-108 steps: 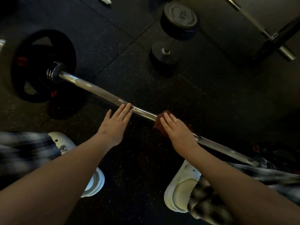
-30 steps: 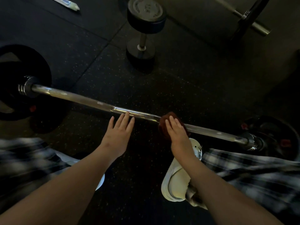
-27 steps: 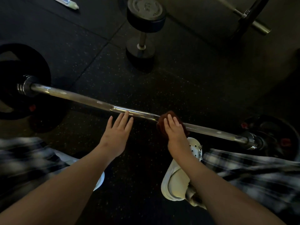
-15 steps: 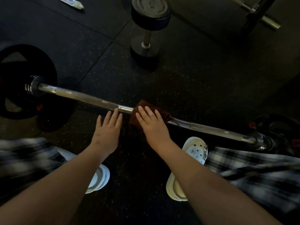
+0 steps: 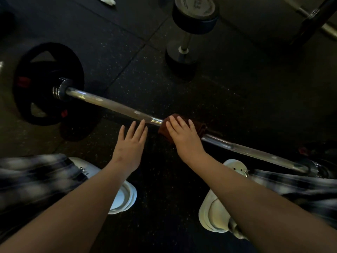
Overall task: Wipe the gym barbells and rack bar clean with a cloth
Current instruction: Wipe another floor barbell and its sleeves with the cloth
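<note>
A chrome barbell (image 5: 113, 106) lies on the dark rubber floor, running from a black weight plate (image 5: 48, 83) at the left down to a collar at the right edge. A dark red cloth (image 5: 197, 127) is draped over the middle of the bar. My right hand (image 5: 184, 137) lies flat on the cloth with straight fingers, pressing it onto the bar. My left hand (image 5: 130, 145) is spread flat just left of the cloth, its fingertips touching the near side of the bar.
A dumbbell (image 5: 189, 30) stands on end on the floor beyond the bar. A second steel bar (image 5: 326, 29) crosses the top right corner. A small white object (image 5: 105, 0) lies at the top left. My white clogs (image 5: 217, 212) are planted behind the barbell.
My right hand slid the cloth left along the bar towards my left hand, from the right-of-centre part to the middle. My left hand kept its place by the bar.
</note>
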